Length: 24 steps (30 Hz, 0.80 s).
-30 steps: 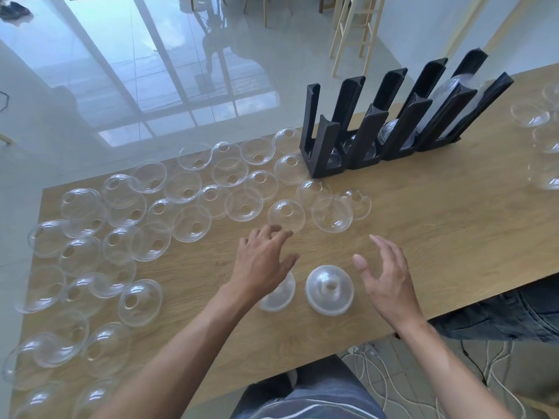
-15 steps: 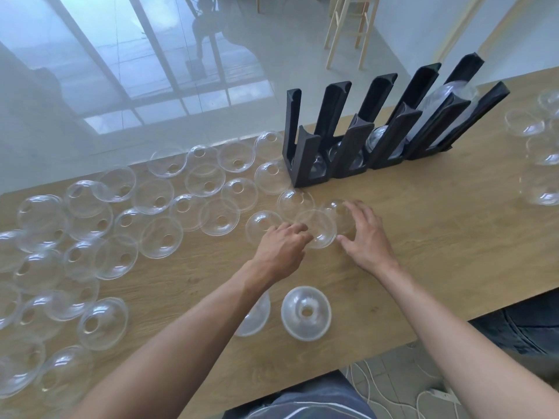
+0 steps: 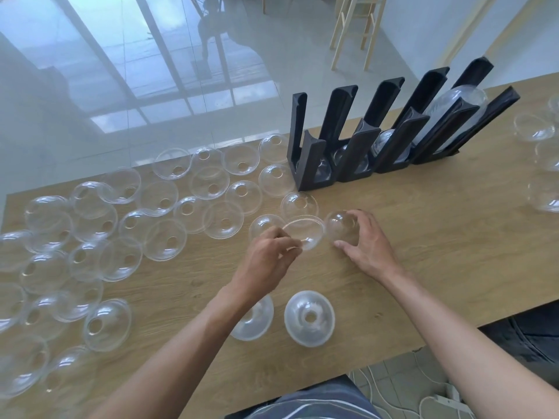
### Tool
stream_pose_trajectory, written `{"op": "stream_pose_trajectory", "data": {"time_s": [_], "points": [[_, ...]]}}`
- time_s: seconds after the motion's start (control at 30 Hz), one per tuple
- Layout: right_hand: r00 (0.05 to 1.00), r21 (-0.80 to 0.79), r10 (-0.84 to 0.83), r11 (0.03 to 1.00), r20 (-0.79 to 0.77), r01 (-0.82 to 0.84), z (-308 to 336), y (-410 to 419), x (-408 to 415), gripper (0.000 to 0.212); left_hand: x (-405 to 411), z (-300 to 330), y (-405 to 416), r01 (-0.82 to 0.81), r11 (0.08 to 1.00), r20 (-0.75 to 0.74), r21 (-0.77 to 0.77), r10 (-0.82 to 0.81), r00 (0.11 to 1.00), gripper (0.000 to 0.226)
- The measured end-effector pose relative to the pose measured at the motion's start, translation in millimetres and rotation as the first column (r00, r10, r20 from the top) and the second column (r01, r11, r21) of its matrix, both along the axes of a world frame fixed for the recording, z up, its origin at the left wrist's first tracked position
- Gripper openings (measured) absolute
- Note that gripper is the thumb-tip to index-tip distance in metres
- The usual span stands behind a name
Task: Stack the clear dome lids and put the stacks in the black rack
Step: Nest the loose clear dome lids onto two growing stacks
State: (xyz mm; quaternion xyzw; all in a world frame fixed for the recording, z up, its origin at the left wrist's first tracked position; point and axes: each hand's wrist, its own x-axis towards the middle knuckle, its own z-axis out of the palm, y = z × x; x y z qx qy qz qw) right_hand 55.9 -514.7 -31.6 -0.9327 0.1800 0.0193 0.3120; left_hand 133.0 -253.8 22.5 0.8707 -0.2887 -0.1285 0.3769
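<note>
Several clear dome lids (image 3: 163, 240) lie loose over the left half of the wooden table (image 3: 438, 246). My left hand (image 3: 269, 261) pinches the near rim of one tilted dome lid (image 3: 305, 231). To its right, my right hand (image 3: 367, 243) cups another dome lid (image 3: 340, 226). A short stack of lids (image 3: 309, 318) stands near the front edge, with another lid (image 3: 254, 319) partly under my left forearm. The black rack (image 3: 390, 131) stands behind my hands; some slots hold lids, the rightmost a tall stack (image 3: 453, 101).
More clear lids (image 3: 535, 128) lie at the table's right end. A wooden stool (image 3: 357, 28) stands on the glossy floor beyond the table. Cables (image 3: 429, 397) run along the floor by my legs under the front edge.
Both hands moved away from the near stack toward the lids in front of the rack. My left hand took hold of one lid's rim and tilted it up; my right hand closed around the lid beside it.
</note>
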Motion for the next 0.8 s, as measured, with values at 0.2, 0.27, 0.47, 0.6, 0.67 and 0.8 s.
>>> {"op": "stream_pose_trajectory", "data": {"time_s": [0.2,0.27,0.47,0.6,0.67,0.8], "points": [[0.992,0.091,-0.079,0.993,0.095,0.070,22.0,19.6,-35.4,0.075,-6.5,27.4,50.8,-0.352,0.914,-0.329,-0.200,0.276,0.903,0.014],[0.990,0.118,-0.077,0.991,0.119,0.062,37.2,32.7,-48.3,0.074,-11.5,31.1,69.5,-0.460,0.845,-0.471,-0.272,0.300,0.830,0.016],[0.988,0.152,0.007,0.988,0.155,-0.031,74.4,83.4,-90.4,0.075,-43.1,18.6,120.0,-0.595,0.749,-0.664,-0.293,0.288,0.690,0.020],[0.993,0.163,0.040,0.985,0.110,-0.057,72.6,116.3,-116.5,0.074,-66.1,2.9,139.7,-0.619,0.753,-0.747,-0.224,0.276,0.605,0.030],[0.994,0.166,0.040,0.984,0.102,-0.057,66.3,128.8,-125.9,0.071,-73.1,-5.8,144.1,-0.627,0.759,-0.760,-0.174,0.302,0.576,0.031],[0.998,0.171,0.012,0.985,0.068,-0.024,50.6,142.7,-135.6,0.076,-83.3,-19.1,148.6,-0.664,0.741,-0.745,-0.105,0.384,0.546,0.023]]}}
